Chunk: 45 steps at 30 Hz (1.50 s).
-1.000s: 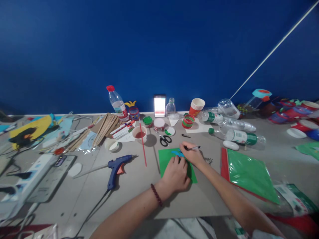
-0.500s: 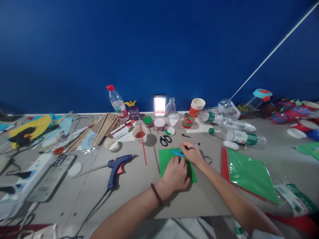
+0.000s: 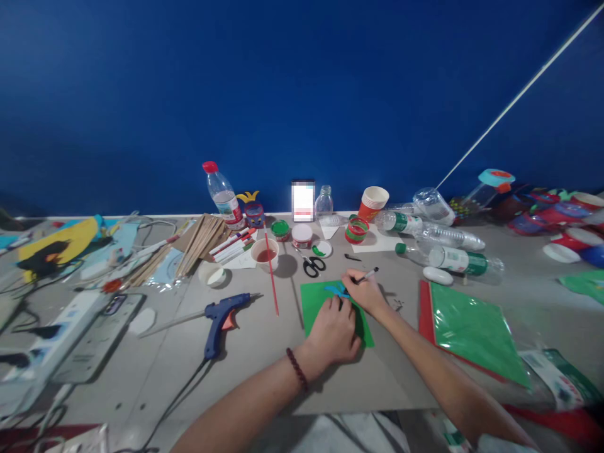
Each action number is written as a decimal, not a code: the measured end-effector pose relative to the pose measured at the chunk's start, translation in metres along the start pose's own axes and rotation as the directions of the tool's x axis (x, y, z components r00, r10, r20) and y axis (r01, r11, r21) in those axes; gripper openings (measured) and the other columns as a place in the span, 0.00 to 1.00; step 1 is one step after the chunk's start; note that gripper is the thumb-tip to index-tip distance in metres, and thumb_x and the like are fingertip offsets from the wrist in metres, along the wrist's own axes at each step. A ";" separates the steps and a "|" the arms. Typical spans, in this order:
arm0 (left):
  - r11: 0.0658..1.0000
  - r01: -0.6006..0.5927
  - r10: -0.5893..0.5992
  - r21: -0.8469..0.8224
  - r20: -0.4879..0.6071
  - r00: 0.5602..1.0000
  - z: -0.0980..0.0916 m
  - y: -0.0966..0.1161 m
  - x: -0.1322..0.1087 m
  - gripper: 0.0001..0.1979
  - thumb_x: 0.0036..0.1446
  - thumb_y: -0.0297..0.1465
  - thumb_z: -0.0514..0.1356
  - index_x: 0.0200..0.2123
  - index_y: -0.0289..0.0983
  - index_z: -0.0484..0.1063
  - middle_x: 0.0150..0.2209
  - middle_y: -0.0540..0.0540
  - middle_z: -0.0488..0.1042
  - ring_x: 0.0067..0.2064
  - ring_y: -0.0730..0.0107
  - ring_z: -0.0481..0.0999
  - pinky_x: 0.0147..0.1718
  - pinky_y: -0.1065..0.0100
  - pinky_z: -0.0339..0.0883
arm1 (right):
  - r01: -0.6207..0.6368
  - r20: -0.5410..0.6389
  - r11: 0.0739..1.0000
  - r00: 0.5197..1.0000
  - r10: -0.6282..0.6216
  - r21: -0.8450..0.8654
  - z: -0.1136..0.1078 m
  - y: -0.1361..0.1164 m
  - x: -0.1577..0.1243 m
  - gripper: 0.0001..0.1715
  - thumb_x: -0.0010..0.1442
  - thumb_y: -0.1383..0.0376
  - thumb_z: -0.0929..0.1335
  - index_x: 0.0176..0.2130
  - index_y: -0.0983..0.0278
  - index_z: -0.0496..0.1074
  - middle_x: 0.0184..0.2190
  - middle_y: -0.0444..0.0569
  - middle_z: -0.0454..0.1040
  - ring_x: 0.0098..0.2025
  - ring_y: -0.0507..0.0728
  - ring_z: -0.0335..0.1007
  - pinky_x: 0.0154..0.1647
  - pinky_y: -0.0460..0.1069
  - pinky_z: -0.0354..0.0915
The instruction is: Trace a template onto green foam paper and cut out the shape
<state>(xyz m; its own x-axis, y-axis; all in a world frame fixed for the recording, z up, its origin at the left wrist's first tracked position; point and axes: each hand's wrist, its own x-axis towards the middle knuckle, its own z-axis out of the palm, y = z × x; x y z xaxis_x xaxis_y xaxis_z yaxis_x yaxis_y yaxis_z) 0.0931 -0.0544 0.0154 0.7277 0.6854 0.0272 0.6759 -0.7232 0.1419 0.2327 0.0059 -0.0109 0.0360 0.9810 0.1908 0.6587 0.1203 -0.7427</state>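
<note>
A green sheet of paper [image 3: 313,304] lies on the table in front of me, with a small blue paper cutout [image 3: 336,290] on top. My left hand [image 3: 333,324] rests on the sheet, its fingers curled and pressing down at the lower edge of the cutout. In my right hand [image 3: 362,292] is a pen [image 3: 372,273], gripped with its back end pointing up and to the right. The pen's tip is by the blue cutout, mostly hidden by my fingers. A black pen cap [image 3: 352,257] lies just beyond the sheet.
Scissors [image 3: 313,266], a cup of reddish water [image 3: 265,253] with a red brush [image 3: 270,270] across it, and paint jars [image 3: 302,236] stand beyond the sheet. A blue glue gun [image 3: 219,321] lies left. Plastic bottles [image 3: 457,259] and packed green sheets [image 3: 476,330] lie right.
Hardly anything differs. The pen's back end has tilted slightly in my right hand; my left hand has stayed in place.
</note>
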 end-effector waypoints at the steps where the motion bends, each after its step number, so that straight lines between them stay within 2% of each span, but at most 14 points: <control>1: 1.000 -0.001 0.001 0.001 0.000 1.000 0.000 0.000 0.000 0.19 0.54 0.39 0.54 0.41 0.30 0.71 0.42 0.35 0.70 0.45 0.49 0.67 0.43 0.54 0.63 | -0.006 0.001 1.000 1.000 0.006 0.002 0.000 0.000 0.000 0.18 0.54 0.57 0.60 0.18 0.60 0.53 0.15 0.40 0.53 0.21 0.52 0.50 0.23 0.48 0.51; 22: 1.000 -0.004 0.004 -0.014 0.013 1.000 0.002 -0.002 -0.001 0.20 0.54 0.39 0.55 0.43 0.29 0.70 0.44 0.34 0.69 0.47 0.48 0.66 0.45 0.54 0.63 | 0.015 -0.021 0.998 1.000 -0.013 0.067 0.002 0.004 0.003 0.19 0.56 0.56 0.59 0.18 0.60 0.53 0.15 0.40 0.54 0.22 0.52 0.53 0.23 0.47 0.54; 28: 1.000 -0.008 0.008 -0.025 0.007 1.000 0.001 -0.002 -0.002 0.19 0.54 0.38 0.55 0.43 0.29 0.69 0.45 0.34 0.69 0.47 0.49 0.65 0.46 0.54 0.62 | 0.009 -0.025 0.997 1.000 -0.007 0.079 0.005 0.008 0.004 0.20 0.57 0.56 0.60 0.19 0.59 0.51 0.16 0.39 0.51 0.21 0.52 0.51 0.23 0.47 0.52; 35: 1.000 -0.011 0.012 -0.027 0.030 0.999 -0.001 -0.003 -0.001 0.19 0.54 0.38 0.55 0.44 0.31 0.69 0.45 0.34 0.69 0.48 0.49 0.65 0.46 0.53 0.61 | 0.025 -0.013 0.994 1.000 -0.023 0.103 0.006 0.007 0.004 0.20 0.57 0.56 0.60 0.19 0.60 0.53 0.16 0.39 0.54 0.21 0.52 0.53 0.23 0.47 0.53; 41: 0.999 0.009 -0.010 -0.033 -0.018 1.000 0.002 -0.004 -0.002 0.21 0.52 0.38 0.56 0.45 0.30 0.68 0.50 0.33 0.68 0.49 0.49 0.65 0.47 0.54 0.62 | 0.031 -0.011 0.993 0.999 -0.030 0.113 0.006 0.004 0.005 0.20 0.57 0.56 0.60 0.19 0.60 0.53 0.16 0.39 0.54 0.21 0.52 0.52 0.23 0.47 0.53; 45: 1.000 0.002 -0.002 -0.025 -0.014 1.000 0.002 -0.004 -0.002 0.21 0.53 0.38 0.55 0.44 0.30 0.69 0.48 0.33 0.69 0.49 0.49 0.66 0.47 0.54 0.61 | 0.025 -0.002 0.992 1.000 -0.025 0.121 0.006 0.003 0.005 0.19 0.57 0.56 0.60 0.19 0.60 0.54 0.16 0.39 0.54 0.21 0.51 0.51 0.24 0.47 0.53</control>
<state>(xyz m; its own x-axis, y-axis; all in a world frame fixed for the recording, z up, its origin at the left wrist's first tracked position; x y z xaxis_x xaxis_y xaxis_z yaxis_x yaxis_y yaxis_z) 0.0891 -0.0533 0.0124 0.7244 0.6882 0.0405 0.6742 -0.7195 0.1665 0.2306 0.0124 -0.0156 0.0207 0.9773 0.2107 0.5635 0.1627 -0.8099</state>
